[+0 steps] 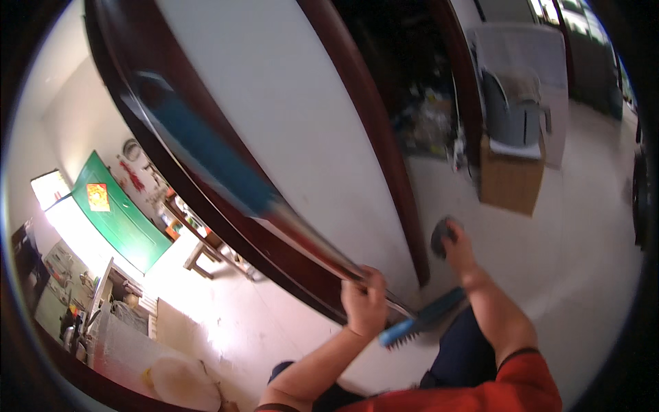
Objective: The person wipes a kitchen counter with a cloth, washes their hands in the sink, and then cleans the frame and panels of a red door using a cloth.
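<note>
My left hand (364, 301) is closed around a long metal pole (329, 250), which slants up across the view to a thick blue upper section (211, 149) with a loop at its end. Motion blur hides the detail of that section. Down at the floor, the pole's lower end reaches a blue dustpan (425, 319) with a row of teeth along one edge. Out to the right, my right hand (458, 244) grips a small dark rounded object (440, 238); blur leaves its kind unclear.
A dark red door frame (360, 77) borders a white wall panel (267, 67) close ahead. Beyond stands a cardboard box (509, 177) with a grey appliance (512, 121) on it. On the left are a green door (123, 206), a wooden stool (201, 260) and a cluttered counter (118, 335).
</note>
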{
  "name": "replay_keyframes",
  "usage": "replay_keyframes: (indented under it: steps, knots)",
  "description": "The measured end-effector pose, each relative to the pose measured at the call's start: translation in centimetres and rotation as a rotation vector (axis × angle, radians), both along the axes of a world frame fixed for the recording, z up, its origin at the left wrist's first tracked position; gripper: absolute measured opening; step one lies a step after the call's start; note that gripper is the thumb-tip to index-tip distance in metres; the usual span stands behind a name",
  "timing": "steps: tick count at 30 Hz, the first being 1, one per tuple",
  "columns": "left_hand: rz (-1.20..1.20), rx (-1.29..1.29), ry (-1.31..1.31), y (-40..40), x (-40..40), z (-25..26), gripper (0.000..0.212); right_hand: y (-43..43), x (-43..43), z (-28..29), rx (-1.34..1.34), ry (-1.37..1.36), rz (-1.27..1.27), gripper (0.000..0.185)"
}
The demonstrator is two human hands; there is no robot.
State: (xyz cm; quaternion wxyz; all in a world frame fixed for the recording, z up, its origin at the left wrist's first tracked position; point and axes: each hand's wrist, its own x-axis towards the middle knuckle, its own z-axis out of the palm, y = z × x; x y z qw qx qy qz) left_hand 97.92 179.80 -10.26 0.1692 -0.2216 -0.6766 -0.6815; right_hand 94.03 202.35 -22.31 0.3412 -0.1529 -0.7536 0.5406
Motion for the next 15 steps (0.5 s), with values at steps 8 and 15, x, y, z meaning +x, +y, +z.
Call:
replay_keyframes:
  steps: [8, 15]
  knots:
    - [0.095, 0.312, -0.095, -11.9, 2.2, 4.6, 0.01, 0.9, 2.8, 0.9, -0.175, -0.154, 0.11, 0.028]
    - [0.176, 0.315, -0.12, -19.8, -2.4, 3.8, 0.018, -1.7, 1.2, 0.6, -0.16, -0.125, 0.183, 0.024]
